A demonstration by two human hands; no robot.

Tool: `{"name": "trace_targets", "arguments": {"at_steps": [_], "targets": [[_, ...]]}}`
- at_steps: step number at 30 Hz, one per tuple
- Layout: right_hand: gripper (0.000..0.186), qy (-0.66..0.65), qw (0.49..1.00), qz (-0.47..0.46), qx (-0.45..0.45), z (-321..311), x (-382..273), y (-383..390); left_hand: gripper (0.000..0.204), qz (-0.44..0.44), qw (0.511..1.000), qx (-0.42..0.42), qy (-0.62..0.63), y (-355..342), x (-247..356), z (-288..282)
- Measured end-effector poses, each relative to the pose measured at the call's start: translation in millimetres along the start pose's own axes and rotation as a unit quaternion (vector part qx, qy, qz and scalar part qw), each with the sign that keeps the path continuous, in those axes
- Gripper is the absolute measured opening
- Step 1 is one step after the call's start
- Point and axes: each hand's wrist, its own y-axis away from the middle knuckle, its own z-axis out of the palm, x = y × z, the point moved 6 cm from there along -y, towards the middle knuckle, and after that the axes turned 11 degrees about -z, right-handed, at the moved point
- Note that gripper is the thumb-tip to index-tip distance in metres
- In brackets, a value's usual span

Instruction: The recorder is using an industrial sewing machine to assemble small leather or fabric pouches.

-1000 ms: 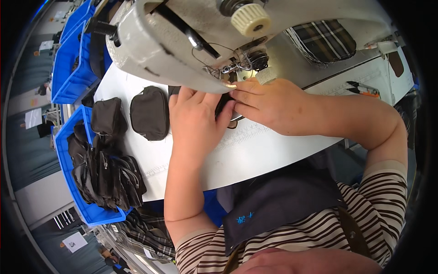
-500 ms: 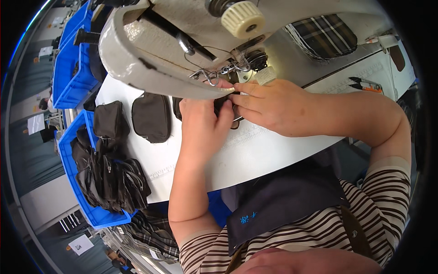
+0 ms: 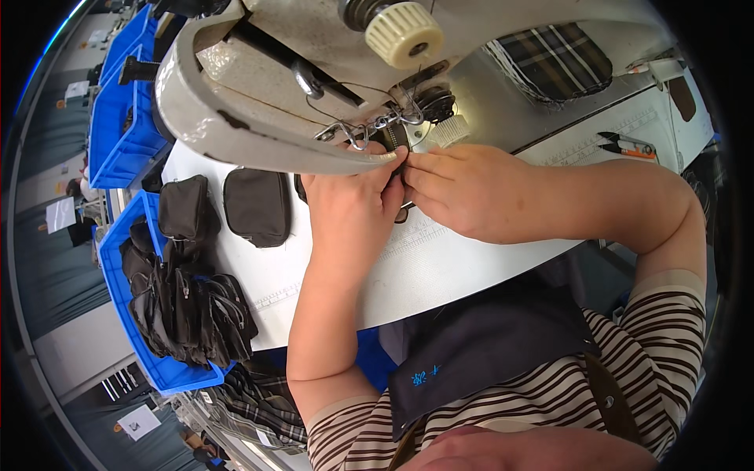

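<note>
Under the head of a sewing machine lies a dark fabric piece with a zipper, most of it covered by my hands. My left hand presses on its left side, fingers partly hidden behind the machine's pale curved arm. From the right, my right hand pinches the piece's edge, its fingertips close to the left thumb and forefinger. Both hands are closed on the work just in front of the presser foot area. A black zippered pouch lies flat left of my left hand, and another black pouch sits beyond it.
A blue bin at the left holds a heap of black pouches. More blue bins stand farther back. Plaid fabric pieces lie behind the machine. Thread snips rest at the right on the white table.
My left fingers have shifted on the work, and more of the zipper now shows near the presser foot. My right hand stays at the edge. The view has shifted slightly.
</note>
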Motion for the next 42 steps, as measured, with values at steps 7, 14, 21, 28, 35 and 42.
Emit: {"name": "trace_targets", "arguments": {"at_steps": [7,14,21,28,35,42], "targets": [[0.029,0.025,0.999,-0.002,-0.025,-1.7,-3.2,0.4,0.026,0.024,0.999,0.001,0.044,-2.0,-3.0,4.4],[0.020,0.038,0.998,-0.013,-0.048,-6.9,1.2,3.3,0.027,0.015,0.997,-0.014,0.071,0.3,5.6,7.4],[0.014,0.077,0.997,-0.004,-0.024,-12.1,5.5,1.8,0.023,-0.026,0.997,-0.029,0.073,-2.1,2.7,8.0],[0.016,0.062,0.998,0.015,-0.003,-6.5,13.9,2.9,0.019,-0.057,0.996,-0.010,0.066,-5.0,-1.1,9.1],[0.020,0.092,0.993,-0.053,0.053,-12.0,0.1,-1.6,0.020,-0.066,0.997,-0.012,0.042,-0.8,-1.9,5.8],[0.019,0.097,0.994,-0.036,0.025,-8.8,-5.7,1.7,0.021,-0.029,0.999,-0.016,0.010,4.0,-2.9,4.1]]}}
